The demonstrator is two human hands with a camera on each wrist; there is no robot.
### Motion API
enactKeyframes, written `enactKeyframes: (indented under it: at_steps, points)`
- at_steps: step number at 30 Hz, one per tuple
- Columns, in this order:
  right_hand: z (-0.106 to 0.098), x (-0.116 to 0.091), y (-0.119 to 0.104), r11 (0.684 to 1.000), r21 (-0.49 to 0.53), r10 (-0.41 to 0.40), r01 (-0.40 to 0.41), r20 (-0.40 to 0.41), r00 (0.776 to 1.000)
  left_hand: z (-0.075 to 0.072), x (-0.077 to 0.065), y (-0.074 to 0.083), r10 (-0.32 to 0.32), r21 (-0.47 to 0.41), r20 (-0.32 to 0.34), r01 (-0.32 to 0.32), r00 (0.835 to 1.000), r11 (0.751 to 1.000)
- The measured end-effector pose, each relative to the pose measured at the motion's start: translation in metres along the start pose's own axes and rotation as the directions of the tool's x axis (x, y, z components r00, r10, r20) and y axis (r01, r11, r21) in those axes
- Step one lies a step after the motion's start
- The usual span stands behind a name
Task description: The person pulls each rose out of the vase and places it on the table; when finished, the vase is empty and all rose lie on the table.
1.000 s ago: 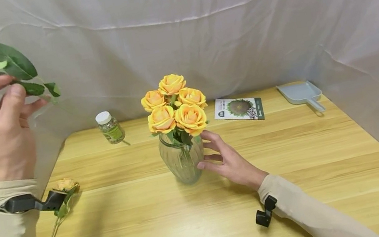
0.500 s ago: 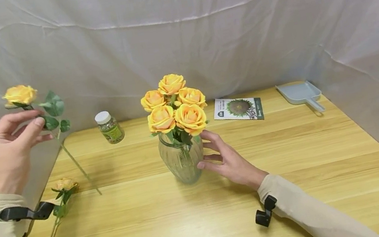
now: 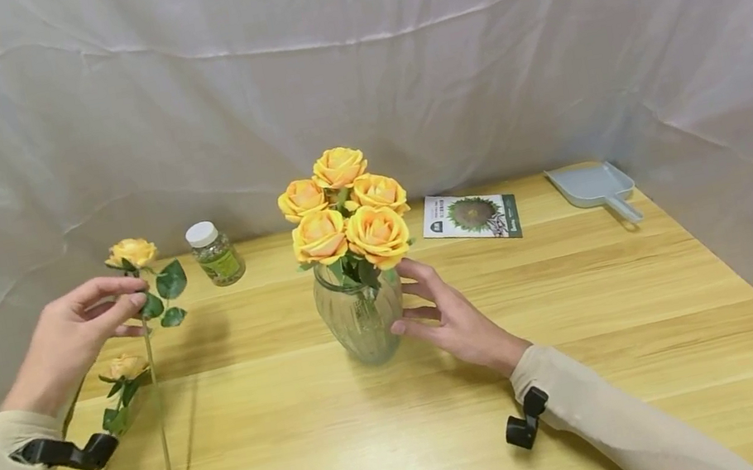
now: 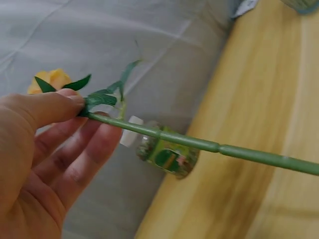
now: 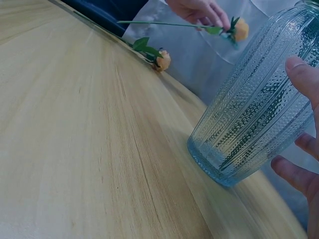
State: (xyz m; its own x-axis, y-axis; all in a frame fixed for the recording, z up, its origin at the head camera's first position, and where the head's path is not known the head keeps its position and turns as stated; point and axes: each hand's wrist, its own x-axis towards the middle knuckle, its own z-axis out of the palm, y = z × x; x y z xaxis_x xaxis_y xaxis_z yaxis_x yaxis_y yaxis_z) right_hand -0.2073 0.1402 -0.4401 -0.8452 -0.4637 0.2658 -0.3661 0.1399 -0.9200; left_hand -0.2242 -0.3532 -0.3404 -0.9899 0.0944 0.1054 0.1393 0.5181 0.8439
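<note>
My left hand (image 3: 78, 331) pinches a yellow rose (image 3: 133, 253) between thumb and fingers, just under its bloom. The rose's green stem (image 4: 194, 142) hangs down almost straight in the head view, above the wooden table. A ribbed clear glass vase (image 3: 361, 330) stands upright mid-table with several yellow roses (image 3: 378, 235) in it. Against the vase's right side, my right hand (image 3: 459, 325) holds it with thumb and fingers curved around the glass. Another yellow rose (image 3: 123, 367) lies on the table at the left, near my left forearm.
A white-capped jar (image 3: 217, 255) with a green label stands at the back left. Behind the vase to the right lies a seed packet (image 3: 470, 217) with a sunflower picture. A light blue dustpan (image 3: 594, 184) rests at the back right. Grey cloth (image 3: 351, 88) hangs around the table.
My left hand has come down and to the right with its rose, whose stem has swung to near vertical. The right hand and vase stay in place.
</note>
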Motion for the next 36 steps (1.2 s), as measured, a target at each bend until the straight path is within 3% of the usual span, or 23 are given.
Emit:
enactKeyframes:
  at_steps: [3, 8, 13, 19, 24, 31, 36]
  points:
    - [0.001, 0.0, 0.001, 1.0, -0.001, -0.004, 0.004, 0.003, 1.0, 0.004, 0.0, -0.009, -0.037, 0.067, 0.085, 0.032, 0.996, 0.997]
    - [0.001, 0.0, 0.001, 1.0, -0.003, -0.006, 0.006, 0.003, 1.0, 0.014, -0.003, -0.023, -0.094, 0.146, 0.207, 0.065, 0.974, 0.987]
    - [0.001, 0.001, 0.002, 1.0, -0.002, -0.003, 0.003, 0.009, 1.0, 0.024, -0.015, -0.038, -0.101, 0.163, 0.269, 0.058, 0.958, 0.985]
    - [0.001, 0.001, 0.003, 1.0, -0.002, -0.006, 0.006, 0.011, 1.0, 0.035, -0.033, -0.055, -0.127, 0.189, 0.282, 0.075, 0.951, 0.979]
    - [0.001, 0.001, 0.003, 1.0, 0.001, -0.01, 0.01, 0.01, 1.0, 0.036, -0.044, -0.064, -0.172, 0.193, 0.279, 0.121, 0.945, 0.974]
    - [0.001, 0.001, 0.002, 1.0, 0.005, -0.019, 0.019, 0.004, 1.0, 0.04, -0.049, -0.069, -0.193, 0.182, 0.305, 0.142, 0.933, 0.973]
    - [0.0, 0.001, 0.002, 1.0, 0.004, -0.019, 0.019, 0.005, 1.0, 0.043, -0.05, -0.068, -0.225, 0.229, 0.295, 0.159, 0.929, 0.96]
